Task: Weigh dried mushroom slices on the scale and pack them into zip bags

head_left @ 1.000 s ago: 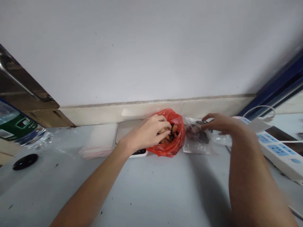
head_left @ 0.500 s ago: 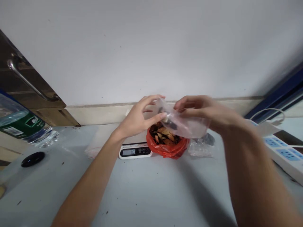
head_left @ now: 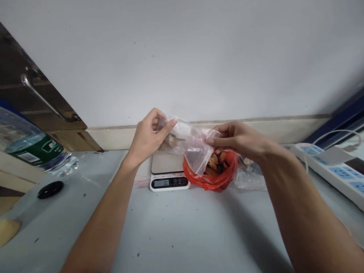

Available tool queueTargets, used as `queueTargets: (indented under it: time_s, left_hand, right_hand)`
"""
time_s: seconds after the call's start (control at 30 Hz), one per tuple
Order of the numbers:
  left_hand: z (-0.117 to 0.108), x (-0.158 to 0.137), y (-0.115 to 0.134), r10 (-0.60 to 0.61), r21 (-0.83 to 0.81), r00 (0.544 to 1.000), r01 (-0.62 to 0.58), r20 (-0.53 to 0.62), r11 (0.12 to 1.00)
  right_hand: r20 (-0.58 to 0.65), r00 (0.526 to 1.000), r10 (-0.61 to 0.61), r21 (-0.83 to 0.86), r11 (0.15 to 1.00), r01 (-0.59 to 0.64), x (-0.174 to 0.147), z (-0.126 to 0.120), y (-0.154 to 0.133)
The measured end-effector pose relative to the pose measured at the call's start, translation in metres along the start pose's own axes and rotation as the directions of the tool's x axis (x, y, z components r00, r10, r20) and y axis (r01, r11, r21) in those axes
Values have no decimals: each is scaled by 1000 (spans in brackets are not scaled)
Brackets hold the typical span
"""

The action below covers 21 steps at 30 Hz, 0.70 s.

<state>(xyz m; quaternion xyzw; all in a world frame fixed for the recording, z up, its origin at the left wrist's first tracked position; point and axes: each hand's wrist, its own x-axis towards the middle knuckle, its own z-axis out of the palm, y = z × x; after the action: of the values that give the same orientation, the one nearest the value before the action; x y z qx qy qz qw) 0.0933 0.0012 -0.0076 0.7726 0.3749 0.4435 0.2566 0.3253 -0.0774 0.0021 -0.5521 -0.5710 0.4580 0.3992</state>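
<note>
Above the grey countertop (head_left: 182, 227), against the white wall, two bare hands hold one small clear plastic bag (head_left: 191, 146) in the air. The left hand (head_left: 148, 137) pinches the bag's upper left edge between thumb and forefinger, closed on the plastic. The right hand (head_left: 237, 138) grips the opposite edge, its fingertips (head_left: 210, 141) pressed together on the film. Stretched between them, the bag lies with its long axis roughly level, left to right, and its lower corner sags down toward the red bag. A few dark pieces show inside near the left hand; I cannot tell which way its mouth faces.

Directly beneath sits one digital kitchen scale (head_left: 170, 175), its display facing the person. Just beside it on the right, one red plastic bag (head_left: 212, 176) stands open, full of brown dried pieces. One more clear bag (head_left: 250, 176) lies on the counter just right of the red one. One water bottle (head_left: 34, 146) lies on its side at the far left, with one black cap (head_left: 50, 189) near it. One white power strip (head_left: 330, 168) runs along the right edge.

A second ago the left hand was down in the red bag and the right rested on the clear bag on the counter. Half a second ago both hands already held the small bag over the red one; now it hangs further left, over the scale's platform, and the hands are spread wider.
</note>
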Motion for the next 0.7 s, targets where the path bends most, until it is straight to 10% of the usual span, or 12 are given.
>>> queueTargets:
  time_s: [0.13,0.37,0.6,0.7]
  left_hand:
    - [-3,0,0,-47,36,998,49,-38,998]
    - [-14,-1,-6,-113,108,993,108,40,988]
    - [-25,-6,2,-108,575,993,61,48,816]
    - [-19,-8,10,-128,466,937,-41,326,884]
  right_hand:
    - [-177,983,-51,-9,999,50,5,6,2]
    - [162,982,94,45,994,-102,6,8,5]
    - [131,991,-3,-50,999,10,20,24,18]
    - [150,988,-24,-65,997,34,26,36,22]
